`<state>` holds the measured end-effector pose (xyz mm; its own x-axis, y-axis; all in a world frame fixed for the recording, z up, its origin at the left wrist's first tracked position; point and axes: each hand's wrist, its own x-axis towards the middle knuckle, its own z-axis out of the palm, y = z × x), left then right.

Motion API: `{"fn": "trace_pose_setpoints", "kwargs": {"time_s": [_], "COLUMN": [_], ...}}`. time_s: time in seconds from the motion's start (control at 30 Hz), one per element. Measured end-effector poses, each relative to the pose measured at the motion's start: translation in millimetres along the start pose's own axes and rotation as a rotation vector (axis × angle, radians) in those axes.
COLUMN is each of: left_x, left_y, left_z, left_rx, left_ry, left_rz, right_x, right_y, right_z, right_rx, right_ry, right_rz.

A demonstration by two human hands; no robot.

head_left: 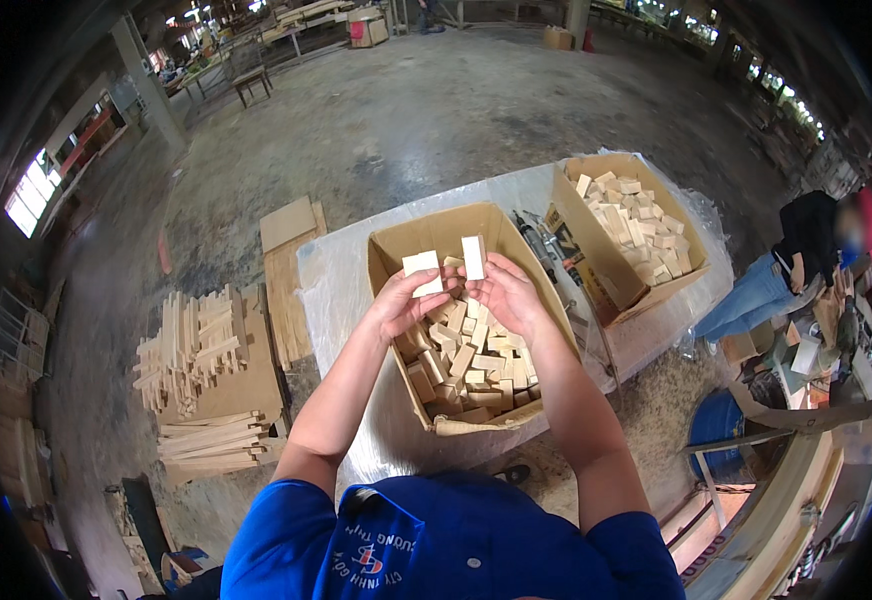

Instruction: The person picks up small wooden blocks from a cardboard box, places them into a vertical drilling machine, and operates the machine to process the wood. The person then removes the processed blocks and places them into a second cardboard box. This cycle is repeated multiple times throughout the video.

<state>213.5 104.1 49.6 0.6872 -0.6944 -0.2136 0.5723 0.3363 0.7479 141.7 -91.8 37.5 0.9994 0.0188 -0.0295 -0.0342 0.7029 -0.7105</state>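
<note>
Above a cardboard box (393, 247) full of small pale wood blocks (476, 350), both my hands are raised side by side. Between thumb and fingers, my left hand (401, 305) grips a wide, flat-faced wood block (422, 270). My right hand (509, 292) is closed on a narrower wood block (473, 258), held upright. The two held blocks are a little apart. A small piece of wood shows between them, and I cannot tell whether a hand touches it. Loose blocks lie jumbled in the box under my wrists.
A second cardboard box (596, 262) of blocks (636, 225) stands to the right on the plastic-covered table (341, 265). Power tools (546, 250) lie between the boxes. Wood strips (196, 340) are stacked at left. A person (796, 260) and a blue drum (718, 430) are at right.
</note>
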Motion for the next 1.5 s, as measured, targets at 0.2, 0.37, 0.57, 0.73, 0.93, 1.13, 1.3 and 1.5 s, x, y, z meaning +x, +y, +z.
{"fn": "trace_pose_setpoints", "kwargs": {"time_s": [0.2, 0.37, 0.57, 0.73, 0.93, 1.13, 1.3, 1.5], "left_x": [1, 3, 4, 3, 0, -2, 1, 1], "left_y": [-1, -3, -5, -3, -2, -2, 0, -1], "left_z": [0, -2, -2, 1, 4, 2, -9, -11], "left_rx": [0.061, 0.089, 0.093, 0.108, 0.195, 0.175, -0.061, -0.089], "left_ry": [0.056, 0.064, 0.064, 0.022, 0.024, 0.073, -0.068, -0.068], "left_rz": [-0.010, 0.006, 0.016, -0.002, -0.052, -0.032, -0.030, 0.004], "right_x": [2, 4, 7, 6, 7, 2, 0, -3], "right_y": [11, 21, 30, 32, 37, 26, 20, 14], "right_z": [4, 1, -1, 0, 1, 1, 7, 9], "right_rx": [-0.290, -0.457, -0.584, -0.536, -0.707, -0.492, -0.300, -0.407], "right_ry": [0.147, 0.087, 0.072, 0.057, 0.053, 0.017, 0.118, 0.076], "right_rz": [-0.049, -0.133, -0.216, -0.200, -0.354, -0.124, -0.068, -0.135]}}
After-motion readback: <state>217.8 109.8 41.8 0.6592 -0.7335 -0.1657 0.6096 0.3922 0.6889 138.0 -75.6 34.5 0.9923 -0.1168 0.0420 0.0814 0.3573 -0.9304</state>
